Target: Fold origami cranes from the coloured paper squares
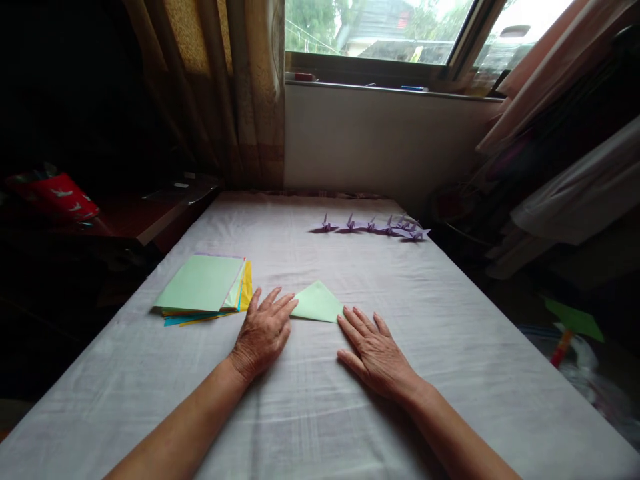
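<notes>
A light green sheet of paper [318,304], folded into a triangle, lies flat on the white cloth [320,413] with its peak pointing away from me. My left hand [264,331] rests at its left corner, fingers stretched out and fingertips touching the edge. At the right corner lies my right hand [374,351], its fingers spread and their tips on the paper's edge. Neither hand grips anything. Beside my left hand sits a stack of coloured paper [203,283], light green on top, with yellow, blue and orange edges showing below.
Several purple paper cranes [371,226] stand in a row near the far right edge of the cloth. A red container [55,198] is on the dark side table at left. A curtain [255,93], a window and hanging clothes [585,180] surround the table.
</notes>
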`<action>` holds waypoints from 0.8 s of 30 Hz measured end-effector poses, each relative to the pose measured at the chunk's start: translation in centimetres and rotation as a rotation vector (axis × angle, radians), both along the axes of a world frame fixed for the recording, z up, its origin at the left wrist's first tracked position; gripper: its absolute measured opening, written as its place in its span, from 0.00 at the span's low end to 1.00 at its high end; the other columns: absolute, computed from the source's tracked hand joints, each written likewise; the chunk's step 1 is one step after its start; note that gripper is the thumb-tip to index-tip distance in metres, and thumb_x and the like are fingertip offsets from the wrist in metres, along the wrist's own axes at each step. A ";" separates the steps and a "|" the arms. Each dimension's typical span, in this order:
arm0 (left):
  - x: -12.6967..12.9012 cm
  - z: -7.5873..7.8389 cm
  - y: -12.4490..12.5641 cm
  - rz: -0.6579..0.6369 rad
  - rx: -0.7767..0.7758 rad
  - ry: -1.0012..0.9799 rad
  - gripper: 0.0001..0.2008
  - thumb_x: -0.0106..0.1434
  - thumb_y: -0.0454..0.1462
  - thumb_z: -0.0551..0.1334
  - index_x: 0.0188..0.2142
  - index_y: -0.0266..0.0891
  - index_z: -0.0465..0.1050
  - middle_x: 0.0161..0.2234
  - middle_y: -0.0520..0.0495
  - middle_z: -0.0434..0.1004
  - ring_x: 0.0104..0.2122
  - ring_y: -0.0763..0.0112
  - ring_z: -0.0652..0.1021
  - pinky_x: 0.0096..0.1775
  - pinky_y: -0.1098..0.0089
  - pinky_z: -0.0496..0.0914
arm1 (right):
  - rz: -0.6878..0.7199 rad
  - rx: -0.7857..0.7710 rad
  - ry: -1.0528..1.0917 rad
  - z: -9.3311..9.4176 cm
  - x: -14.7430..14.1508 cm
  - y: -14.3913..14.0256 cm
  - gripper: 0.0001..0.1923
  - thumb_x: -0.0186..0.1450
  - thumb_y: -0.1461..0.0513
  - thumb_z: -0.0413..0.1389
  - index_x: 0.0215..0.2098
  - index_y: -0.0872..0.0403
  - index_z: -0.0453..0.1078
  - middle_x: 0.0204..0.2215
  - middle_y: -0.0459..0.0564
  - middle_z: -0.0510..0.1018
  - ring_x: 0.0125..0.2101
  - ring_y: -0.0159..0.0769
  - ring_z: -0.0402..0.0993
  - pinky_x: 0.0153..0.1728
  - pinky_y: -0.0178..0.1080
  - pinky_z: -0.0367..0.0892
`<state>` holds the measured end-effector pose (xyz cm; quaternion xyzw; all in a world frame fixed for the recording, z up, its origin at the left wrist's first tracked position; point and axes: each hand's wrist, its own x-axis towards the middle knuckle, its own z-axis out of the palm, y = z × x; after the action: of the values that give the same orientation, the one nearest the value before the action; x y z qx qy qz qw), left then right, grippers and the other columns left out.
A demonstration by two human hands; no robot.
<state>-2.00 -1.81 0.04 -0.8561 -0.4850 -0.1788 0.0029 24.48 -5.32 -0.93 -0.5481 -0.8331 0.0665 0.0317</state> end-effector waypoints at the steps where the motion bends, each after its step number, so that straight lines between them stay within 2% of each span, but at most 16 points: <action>1: 0.2 0.0 -0.3 -0.053 -0.040 0.007 0.21 0.67 0.35 0.51 0.59 0.43 0.68 0.60 0.46 0.70 0.63 0.56 0.64 0.64 0.44 0.47 | -0.004 0.002 -0.001 0.0 0.0 0.0 0.31 0.69 0.50 0.49 0.67 0.51 0.54 0.67 0.56 0.53 0.67 0.48 0.49 0.64 0.59 0.43; 3: 0.6 -0.1 -0.9 -0.117 -0.109 0.036 0.21 0.69 0.40 0.53 0.60 0.43 0.67 0.60 0.45 0.69 0.62 0.56 0.66 0.64 0.44 0.46 | -0.017 0.015 -0.008 0.0 -0.2 -0.1 0.30 0.70 0.50 0.49 0.67 0.51 0.56 0.67 0.56 0.55 0.67 0.48 0.49 0.64 0.59 0.43; 8: 0.7 -0.9 -1.6 -0.097 -0.151 0.078 0.25 0.70 0.48 0.52 0.63 0.44 0.62 0.63 0.45 0.65 0.63 0.59 0.64 0.66 0.48 0.41 | -0.034 0.134 0.017 0.4 -2.7 0.0 0.27 0.71 0.50 0.48 0.62 0.55 0.64 0.66 0.59 0.56 0.67 0.49 0.49 0.65 0.59 0.41; 14: 0.5 -0.9 -1.6 -0.079 -0.240 0.100 0.26 0.71 0.48 0.49 0.65 0.47 0.57 0.66 0.48 0.59 0.66 0.60 0.58 0.66 0.49 0.38 | 0.094 0.012 0.126 -0.1 -6.3 0.6 0.31 0.72 0.48 0.44 0.68 0.53 0.54 0.67 0.54 0.55 0.67 0.45 0.50 0.65 0.54 0.44; 19: -0.9 0.0 -1.9 -0.004 -0.318 0.169 0.25 0.70 0.45 0.50 0.65 0.48 0.57 0.67 0.49 0.55 0.67 0.57 0.55 0.65 0.45 0.42 | 0.003 -0.051 0.072 0.0 -4.9 -0.2 0.31 0.71 0.49 0.45 0.68 0.55 0.54 0.68 0.54 0.52 0.67 0.45 0.47 0.66 0.53 0.43; 24: -2.3 0.1 -2.5 0.068 -0.267 0.184 0.26 0.69 0.44 0.51 0.65 0.44 0.59 0.66 0.46 0.56 0.67 0.56 0.56 0.64 0.43 0.44 | -0.164 -0.087 -0.003 0.2 -2.5 -1.7 0.31 0.71 0.51 0.43 0.68 0.56 0.52 0.68 0.54 0.49 0.68 0.44 0.45 0.66 0.54 0.41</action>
<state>-4.30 -4.27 0.17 -0.8446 -0.5309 -0.0333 -0.0606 21.94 -6.98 -0.68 -0.6153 -0.7820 0.0992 0.0121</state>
